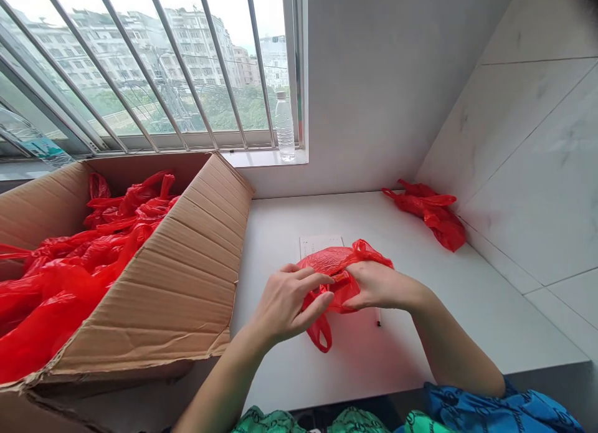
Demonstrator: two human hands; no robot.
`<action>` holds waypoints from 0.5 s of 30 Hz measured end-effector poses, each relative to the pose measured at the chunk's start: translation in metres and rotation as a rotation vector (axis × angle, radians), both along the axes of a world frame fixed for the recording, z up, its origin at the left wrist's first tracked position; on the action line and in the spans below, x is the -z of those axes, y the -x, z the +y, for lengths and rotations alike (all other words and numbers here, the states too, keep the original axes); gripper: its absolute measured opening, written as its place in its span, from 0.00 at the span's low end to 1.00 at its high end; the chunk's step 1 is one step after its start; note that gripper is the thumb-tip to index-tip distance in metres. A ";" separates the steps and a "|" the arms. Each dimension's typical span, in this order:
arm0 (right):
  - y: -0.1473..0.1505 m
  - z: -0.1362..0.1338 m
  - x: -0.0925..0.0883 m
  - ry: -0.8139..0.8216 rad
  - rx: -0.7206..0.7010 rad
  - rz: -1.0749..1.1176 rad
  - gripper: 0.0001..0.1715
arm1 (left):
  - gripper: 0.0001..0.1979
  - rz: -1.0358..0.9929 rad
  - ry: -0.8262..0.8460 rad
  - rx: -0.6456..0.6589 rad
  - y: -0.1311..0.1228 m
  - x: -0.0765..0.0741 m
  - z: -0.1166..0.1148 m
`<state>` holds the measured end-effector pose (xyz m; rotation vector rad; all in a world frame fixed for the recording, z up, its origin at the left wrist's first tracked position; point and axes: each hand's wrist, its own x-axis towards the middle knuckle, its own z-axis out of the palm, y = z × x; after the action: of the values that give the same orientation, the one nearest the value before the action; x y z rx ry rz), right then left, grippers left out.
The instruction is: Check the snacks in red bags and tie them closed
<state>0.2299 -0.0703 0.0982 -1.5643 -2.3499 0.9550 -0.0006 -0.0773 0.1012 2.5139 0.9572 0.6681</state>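
Observation:
A red plastic bag (329, 258) is held over the white tabletop, its mouth turned toward me and one handle loop hanging down. My left hand (289, 302) is at the left side of the mouth, thumb and fingers loosely around the bag's rim. From the right, my right hand (376, 285) reaches into the mouth; its fingers are hidden by the plastic, so what they hold cannot be made out. Something small and orange-red shows inside the opening. Behind the bag lies a white sheet with small marks (320, 241), partly covered. A pen tip (378, 321) sticks out below my right hand.
A large open cardboard box (163, 283) stands at the left, filled with red plastic bags (88, 265). Another red bag (432, 212) lies at the table's back right, near the tiled wall (537, 190). A clear bottle (284, 128) stands on the sill of the barred window.

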 end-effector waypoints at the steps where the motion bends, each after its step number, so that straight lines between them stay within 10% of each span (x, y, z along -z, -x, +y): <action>1: -0.001 0.001 -0.002 0.002 -0.030 0.027 0.16 | 0.13 0.071 -0.035 -0.028 -0.003 0.003 0.001; 8: -0.006 0.005 0.003 0.040 -0.006 0.022 0.34 | 0.12 0.463 -0.113 -0.467 -0.001 0.036 0.008; 15: -0.011 0.011 0.027 0.127 0.070 -0.037 0.29 | 0.31 0.649 -0.037 -0.428 0.012 0.053 0.020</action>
<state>0.2409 -0.0593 0.0708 -1.7121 -2.2823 1.0879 -0.0130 -0.0576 0.0477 2.6194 1.7435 -0.0572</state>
